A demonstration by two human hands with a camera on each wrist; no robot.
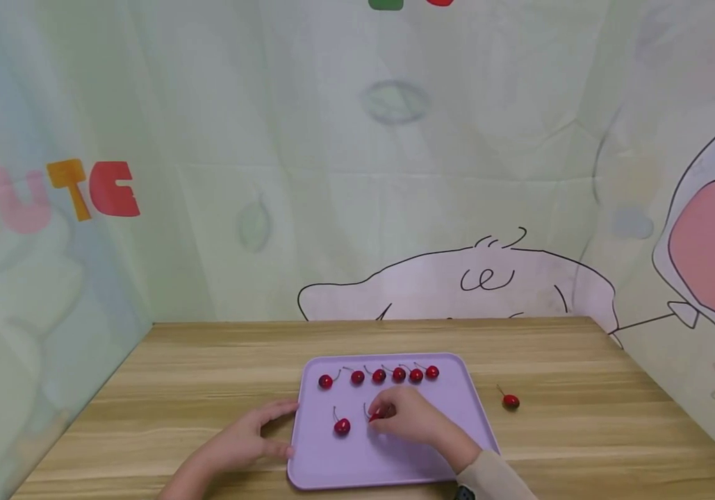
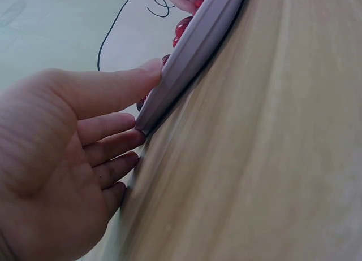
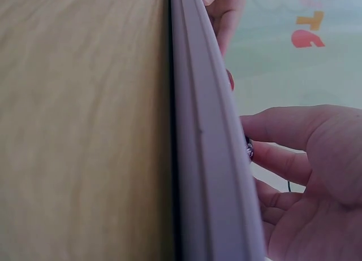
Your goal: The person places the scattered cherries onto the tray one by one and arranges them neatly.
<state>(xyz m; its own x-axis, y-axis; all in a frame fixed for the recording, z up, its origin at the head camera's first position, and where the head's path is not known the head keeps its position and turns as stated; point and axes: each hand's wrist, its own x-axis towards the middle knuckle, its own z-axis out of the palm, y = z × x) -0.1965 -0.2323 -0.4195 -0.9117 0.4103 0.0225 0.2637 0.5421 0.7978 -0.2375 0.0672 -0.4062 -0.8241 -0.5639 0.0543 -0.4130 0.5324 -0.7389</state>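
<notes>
In the head view my right hand (image 1: 408, 415) is over the middle of a lilac tray (image 1: 395, 467), its fingertips pinching a red cherry (image 1: 374, 417) with the stem sticking up. My fingers partly cover that cherry. Left of it, a single cherry (image 1: 341, 426) lies on the tray, stem upward. Several more cherries form a row along the far side, among them one at the left end (image 1: 325, 382) and one at the right end (image 1: 432, 372). My left hand (image 1: 241, 436) rests at the tray's left edge, thumb and fingers spread and touching the rim (image 2: 186, 52).
On the wooden table (image 1: 207, 375), right of the tray, lies another cherry (image 1: 510, 401) with its stem. A printed cloth backdrop (image 1: 344, 173) with cartoon drawings and letters hangs behind the table and along its sides.
</notes>
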